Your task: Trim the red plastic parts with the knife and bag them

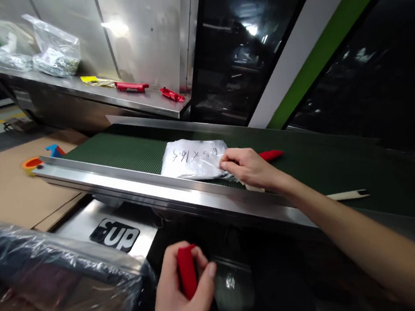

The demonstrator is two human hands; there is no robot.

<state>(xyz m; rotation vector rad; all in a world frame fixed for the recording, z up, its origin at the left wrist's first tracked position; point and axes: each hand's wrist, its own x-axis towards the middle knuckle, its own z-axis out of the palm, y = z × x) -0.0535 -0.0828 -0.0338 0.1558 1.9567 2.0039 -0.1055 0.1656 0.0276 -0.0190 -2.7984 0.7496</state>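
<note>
A white plastic packet [193, 159] with handwritten figures lies on the green ribbed conveyor belt [129, 151]. My right hand [248, 167] pinches the packet's right end between thumb and fingers. Just beyond that hand, a red piece [272, 155] rests on the belt, partly hidden by the hand. My left hand [186, 286] is wrapped round a red plastic part [187, 272] in front of the conveyor's metal rail [140, 187]. Farther right on the belt is a pale strip with a dark tip [348, 195], partly behind my right forearm.
On the steel ledge at the back are two red parts [131, 87] [172, 95], a yellow label [89, 79] and clear bags of metal pieces [57, 60]. An orange tape roll [32, 165] sits on cardboard [2, 182] at left. A plastic-lined box [57, 280] stands lower left.
</note>
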